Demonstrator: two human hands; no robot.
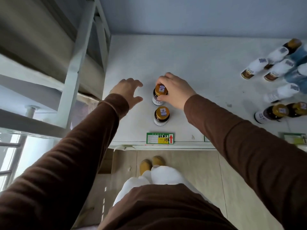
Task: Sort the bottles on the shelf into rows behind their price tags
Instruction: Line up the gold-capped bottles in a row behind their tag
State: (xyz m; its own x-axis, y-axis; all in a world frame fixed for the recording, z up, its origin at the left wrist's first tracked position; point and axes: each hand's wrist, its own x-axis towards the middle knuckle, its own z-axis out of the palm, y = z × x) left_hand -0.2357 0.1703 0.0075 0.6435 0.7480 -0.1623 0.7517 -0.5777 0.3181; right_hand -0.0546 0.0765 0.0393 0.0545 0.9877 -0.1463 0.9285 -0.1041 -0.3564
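The right hand (174, 90) clamps the rear of two gold-capped bottles (159, 95), contents perhaps dark; the left hand (127, 90) hovers spread.

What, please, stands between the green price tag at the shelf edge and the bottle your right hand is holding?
In the head view, one gold-capped bottle stands between the price tag and the held bottle; otherwise bare shelf.

The white painted shelf board (191, 63) is looking matt and faintly scuffed. The dark amber glass bottles (161, 115) are shining a little under smooth gold metallic caps (160, 90) bearing paper stickers. The green printed paper price tag (160, 138) is lying flat, and the brown sleeves (249, 141) are showing soft, ribbed cloth.
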